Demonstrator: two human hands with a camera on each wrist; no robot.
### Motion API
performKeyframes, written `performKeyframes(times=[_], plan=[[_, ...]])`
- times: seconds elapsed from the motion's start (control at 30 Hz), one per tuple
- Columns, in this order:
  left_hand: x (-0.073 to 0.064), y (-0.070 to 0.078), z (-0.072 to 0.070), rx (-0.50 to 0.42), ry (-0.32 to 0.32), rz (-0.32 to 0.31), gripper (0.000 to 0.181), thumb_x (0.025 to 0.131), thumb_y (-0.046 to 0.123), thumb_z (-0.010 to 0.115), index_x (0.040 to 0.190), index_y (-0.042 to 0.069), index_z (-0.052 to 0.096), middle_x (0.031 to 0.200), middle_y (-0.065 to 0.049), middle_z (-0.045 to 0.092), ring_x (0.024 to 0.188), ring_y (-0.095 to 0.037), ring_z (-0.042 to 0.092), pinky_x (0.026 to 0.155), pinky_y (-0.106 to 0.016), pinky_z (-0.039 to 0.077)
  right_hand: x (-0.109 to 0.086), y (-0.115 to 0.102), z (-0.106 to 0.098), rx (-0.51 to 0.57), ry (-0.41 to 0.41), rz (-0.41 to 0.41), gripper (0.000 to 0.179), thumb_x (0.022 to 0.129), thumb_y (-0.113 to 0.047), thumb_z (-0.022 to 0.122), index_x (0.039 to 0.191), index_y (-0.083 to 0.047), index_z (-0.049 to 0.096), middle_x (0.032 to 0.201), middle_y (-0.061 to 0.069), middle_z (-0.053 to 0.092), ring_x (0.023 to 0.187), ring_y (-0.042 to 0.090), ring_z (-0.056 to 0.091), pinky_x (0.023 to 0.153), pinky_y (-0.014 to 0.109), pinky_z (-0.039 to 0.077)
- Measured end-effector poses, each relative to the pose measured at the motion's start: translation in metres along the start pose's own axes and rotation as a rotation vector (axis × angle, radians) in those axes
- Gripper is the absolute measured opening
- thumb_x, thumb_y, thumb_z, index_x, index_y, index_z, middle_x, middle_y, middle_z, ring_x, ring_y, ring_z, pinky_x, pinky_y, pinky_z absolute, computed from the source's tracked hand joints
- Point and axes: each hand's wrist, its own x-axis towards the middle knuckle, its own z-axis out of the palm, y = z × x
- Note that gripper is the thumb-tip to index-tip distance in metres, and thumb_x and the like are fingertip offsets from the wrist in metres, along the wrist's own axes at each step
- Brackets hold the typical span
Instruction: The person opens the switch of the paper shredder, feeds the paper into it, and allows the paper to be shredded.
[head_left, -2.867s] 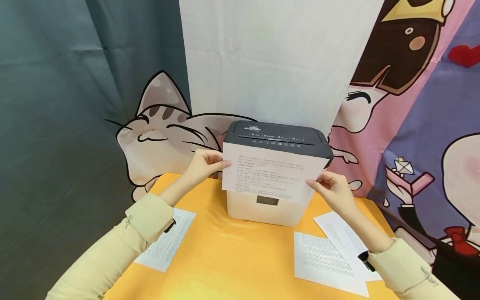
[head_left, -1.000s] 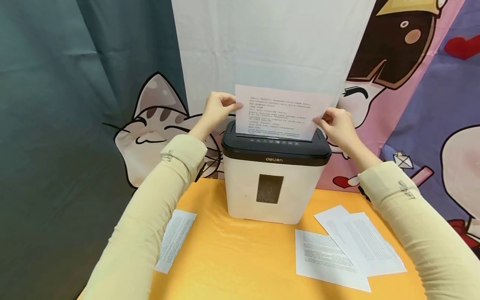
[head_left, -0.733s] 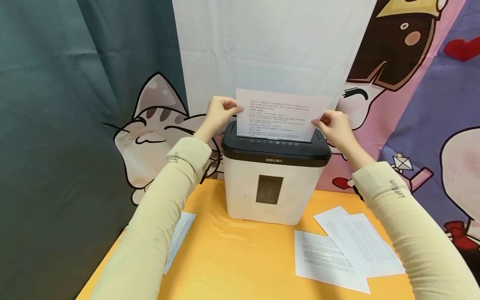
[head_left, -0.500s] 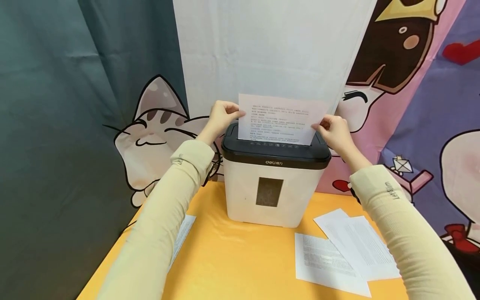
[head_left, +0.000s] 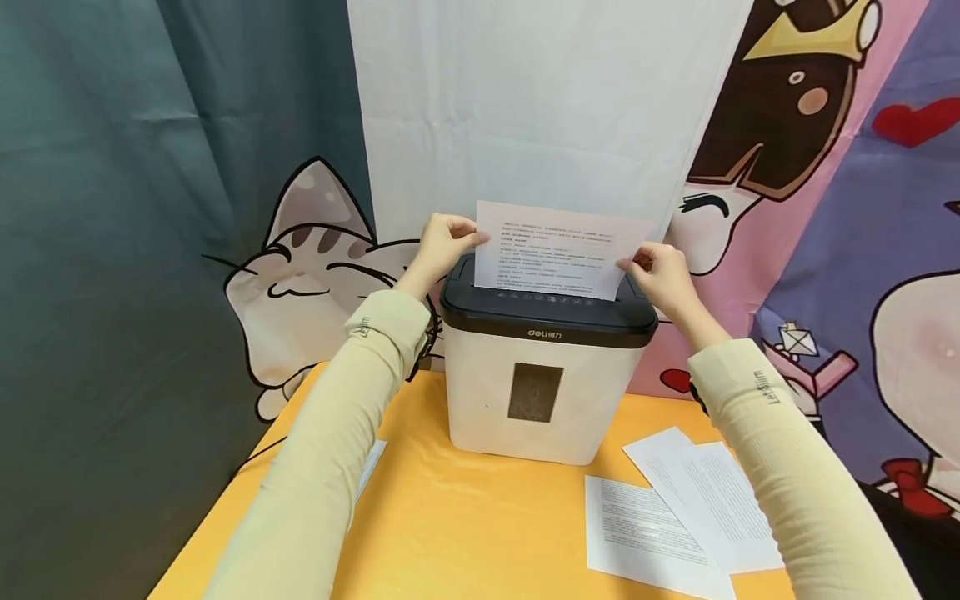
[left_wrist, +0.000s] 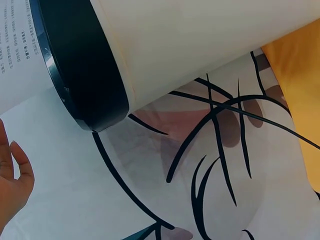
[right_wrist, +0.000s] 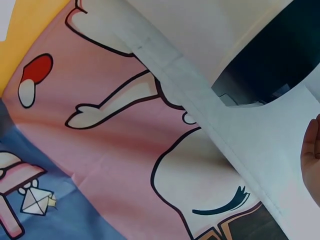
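Note:
A printed sheet of paper [head_left: 555,250] stands upright in the top slot of a paper shredder [head_left: 540,383], which has a black lid and a white body. My left hand [head_left: 444,250] pinches the sheet's left edge between thumb and fingers. At the right edge, my right hand [head_left: 660,271] pinches it the same way. The lower edge of the sheet is hidden inside the slot. In the left wrist view, the sheet [left_wrist: 20,55] rises beside the black lid [left_wrist: 80,65], and part of the left hand [left_wrist: 15,175] shows at the frame's edge.
Several printed sheets [head_left: 645,533] lie overlapping on the yellow table [head_left: 465,533] at the right. Another sheet [head_left: 371,467] lies at the left, mostly under the left sleeve. A black cord [head_left: 258,452] runs off the table's left edge. Cartoon-printed curtains [head_left: 300,300] hang behind.
Both hands have raised the sheet from in front of the shredder to above its lid, then lowered with it as it sank into the slot. Less of the sheet shows now.

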Motion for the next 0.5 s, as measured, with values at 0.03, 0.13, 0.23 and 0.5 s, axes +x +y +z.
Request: performKeyframes(times=[0.03,0.13,0.23,0.5], plan=[[0.000,-0.001,0.000,-0.002,0.003,-0.002,0.022,0.087,0.012,0.068,0.099,-0.006,0.070,0.103,-0.022,0.069,0.095,-0.025,0.063,0.082,-0.028,0.049,0.000,0.000,0.001,0.002,-0.006,-0.002,0.013,0.087,-0.006,0.065,0.086,0.007,0.067,0.082,0.026,0.068,0.058,-0.013,0.042,0.057,0.009,0.034],[0.000,-0.003,-0.001,-0.005,0.012,-0.005,0.022,0.087,0.013,0.067,0.099,-0.006,0.070,0.102,-0.022,0.069,0.091,-0.022,0.062,0.080,-0.026,0.048,0.002,-0.001,0.002,0.007,-0.018,-0.001,0.013,0.088,-0.006,0.064,0.089,0.006,0.068,0.085,0.025,0.069,0.060,-0.012,0.044,0.058,0.008,0.035],[0.000,-0.005,-0.001,0.003,0.016,0.002,0.022,0.088,0.014,0.067,0.098,-0.006,0.070,0.100,-0.021,0.069,0.088,-0.019,0.062,0.079,-0.024,0.047,0.003,-0.001,0.003,0.013,-0.029,0.000,0.014,0.088,-0.006,0.064,0.092,0.006,0.068,0.088,0.026,0.069,0.063,-0.010,0.046,0.060,0.007,0.035],[-0.003,-0.012,0.003,-0.019,-0.017,-0.021,0.022,0.088,0.012,0.066,0.099,-0.007,0.069,0.100,-0.021,0.069,0.083,-0.014,0.058,0.078,-0.022,0.044,-0.001,0.001,0.003,-0.010,-0.070,0.021,0.017,0.089,-0.008,0.063,0.096,0.007,0.067,0.092,0.027,0.069,0.075,0.022,0.061,0.061,0.008,0.035]])
